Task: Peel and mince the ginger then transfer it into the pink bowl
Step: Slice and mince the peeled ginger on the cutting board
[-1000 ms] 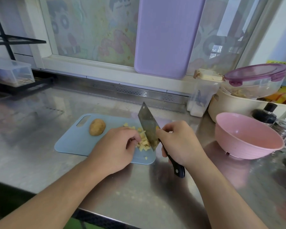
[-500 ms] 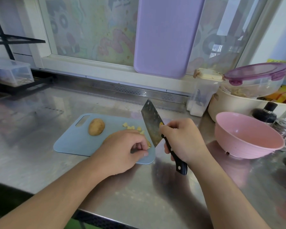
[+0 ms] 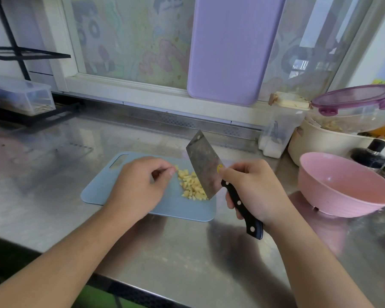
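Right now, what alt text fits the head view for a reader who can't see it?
A person's right hand grips a cleaver against a pile of diced ginger on a blue cutting board, left hand curled beside the pile. An empty pink bowl sits to the right on the steel counter.

Operator's body check: two bare forearms and hands, nothing worn

I see both arms entering from the lower edge of the head view, uncovered from the frame edge to the fingertips: no sleeve, cuff, glove, watch, ring or bandage shows on either. The left hand (image 3: 135, 189) has short, trimmed nails, two of them visible at the fingertips, unpainted. The right hand (image 3: 255, 192) shows its back and knuckles; its nails are turned away and I cannot judge them. Both forearms are slim and smooth, with no markings I can make out.
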A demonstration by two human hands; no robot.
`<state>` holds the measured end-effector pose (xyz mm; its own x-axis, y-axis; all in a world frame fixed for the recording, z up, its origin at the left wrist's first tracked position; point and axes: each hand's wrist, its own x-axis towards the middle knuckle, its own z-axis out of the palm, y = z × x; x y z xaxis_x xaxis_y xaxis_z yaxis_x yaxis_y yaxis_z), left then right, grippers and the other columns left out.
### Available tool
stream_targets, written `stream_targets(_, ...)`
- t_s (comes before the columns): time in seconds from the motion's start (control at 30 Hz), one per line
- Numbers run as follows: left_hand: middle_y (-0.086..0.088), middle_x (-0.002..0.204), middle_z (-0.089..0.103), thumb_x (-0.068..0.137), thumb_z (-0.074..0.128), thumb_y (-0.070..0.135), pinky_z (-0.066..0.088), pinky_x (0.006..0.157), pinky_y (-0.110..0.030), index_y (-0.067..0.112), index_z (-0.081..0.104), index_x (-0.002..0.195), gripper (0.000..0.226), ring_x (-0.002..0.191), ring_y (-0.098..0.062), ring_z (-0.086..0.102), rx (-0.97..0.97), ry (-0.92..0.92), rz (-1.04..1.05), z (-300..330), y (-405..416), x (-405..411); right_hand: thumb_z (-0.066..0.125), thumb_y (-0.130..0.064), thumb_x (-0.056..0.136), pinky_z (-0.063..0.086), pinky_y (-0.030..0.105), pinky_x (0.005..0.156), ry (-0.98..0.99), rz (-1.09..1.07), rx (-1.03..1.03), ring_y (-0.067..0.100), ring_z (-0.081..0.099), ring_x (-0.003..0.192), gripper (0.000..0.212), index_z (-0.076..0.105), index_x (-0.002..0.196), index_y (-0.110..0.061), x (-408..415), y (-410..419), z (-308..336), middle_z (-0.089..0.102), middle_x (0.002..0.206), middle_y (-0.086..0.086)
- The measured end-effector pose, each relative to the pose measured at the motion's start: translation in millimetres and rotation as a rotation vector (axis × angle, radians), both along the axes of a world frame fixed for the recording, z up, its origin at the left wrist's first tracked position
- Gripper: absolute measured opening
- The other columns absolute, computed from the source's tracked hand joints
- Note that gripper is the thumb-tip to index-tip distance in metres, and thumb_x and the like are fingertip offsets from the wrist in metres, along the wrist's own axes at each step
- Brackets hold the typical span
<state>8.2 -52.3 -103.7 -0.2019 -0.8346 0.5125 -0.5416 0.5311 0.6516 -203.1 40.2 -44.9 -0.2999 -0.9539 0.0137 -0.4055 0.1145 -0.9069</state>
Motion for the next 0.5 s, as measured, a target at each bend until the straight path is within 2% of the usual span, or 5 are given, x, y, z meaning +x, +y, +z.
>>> stream_targets(0.03,0.014,0.084,0.070,0.091,0.077,0.025,0.044,0.073,-0.014,0.030,0.077,0.090,0.006,0.082,-0.003,0.060,0.001,-0.012,0.018,-1.2,-0.4,4.7,0.060,-0.021,0.101,0.040,0.026,0.039,-0.009,0.012,0.008,0.024,0.044,0.037,0.034,0.067,0.072,-0.004,1.6,0.1,-0.3,0.060,0.052,0.019)
stream_targets(0.1,0.018,0.091,0.064,0.086,0.081,0.033,0.050,0.080,-0.024,0.035,0.072,0.097,0.014,0.087,-0.003,0.060,0.024,-0.094,0.036,-6.1,-1.1,13.8,0.060,-0.021,0.101,0.039,0.025,0.039,-0.024,0.041,0.028,0.024,0.043,0.038,0.036,0.066,0.068,-0.007,5.7,0.3,-1.2,0.059,0.052,0.020)
stream_targets(0.23,0.018,0.097,0.057,0.091,0.069,0.042,0.054,0.082,-0.036,0.038,0.065,0.097,0.008,0.091,-0.004,0.057,0.068,-0.295,0.061,-12.0,0.5,23.3,0.061,-0.023,0.100,0.039,0.025,0.041,-0.010,0.094,0.080,0.024,0.043,0.039,0.033,0.063,0.072,-0.005,14.3,0.6,-5.6,0.060,0.052,0.018)
stream_targets(0.33,0.017,0.093,0.059,0.094,0.069,0.034,0.054,0.082,-0.038,0.034,0.067,0.094,0.001,0.089,-0.008,0.058,0.049,-0.254,0.098,-11.6,2.7,24.0,0.059,-0.025,0.103,0.038,0.023,0.041,0.001,0.123,0.116,0.024,0.045,0.036,0.034,0.062,0.077,-0.003,19.8,0.6,-8.6,0.061,0.052,0.018)
stream_targets(0.5,0.021,0.093,0.059,0.090,0.073,0.021,0.053,0.082,-0.035,0.032,0.067,0.094,0.013,0.089,-0.005,0.058,-0.022,-0.126,0.122,-12.4,4.7,28.1,0.054,-0.026,0.104,0.039,0.024,0.042,0.081,0.134,0.145,0.023,0.046,0.033,0.034,0.061,0.084,0.001,26.7,-1.2,-13.5,0.061,0.051,0.014)
